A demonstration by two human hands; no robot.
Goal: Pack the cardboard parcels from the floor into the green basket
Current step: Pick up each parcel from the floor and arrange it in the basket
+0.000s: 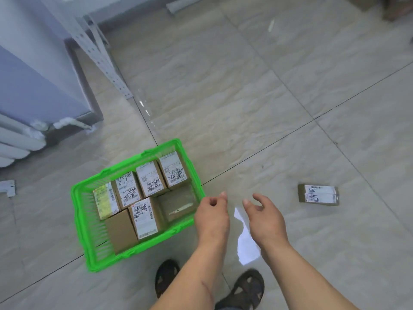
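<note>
A green basket (78, 198) sits on the tiled floor (245, 97), left of centre and a little near. Six cardboard parcels lie flat inside it. Along its far side runs a row of four: one with a yellow label (106, 201) at the left, then three with white labels and handwriting (127, 190), (149, 179), (173, 167). On the near side lie a plain brown parcel (120, 231) and, touching its right side, a white-labelled parcel (144, 218). The near right corner of the basket holds no parcel, and the mesh bottom (178, 204) shows there. One more parcel (318, 194), with a white label, lies on the floor to the right, well apart from the basket. Both bare forearms reach in from the near edge. The left hand (212, 212) hangs just beside the basket's right rim, fingers loosely curled, holding nothing. The right hand (263, 214) is to its right, between the basket and the lone parcel, fingers relaxed and slightly bent, also holding nothing. Two dark sandalled feet (166, 277), (245, 289) stand near the bottom edge. At far left stands a pale blue cabinet (33, 74) with a perforated metal strut (98, 52) leaning by it, and white radiator pipes (15, 144) lie below.
</note>
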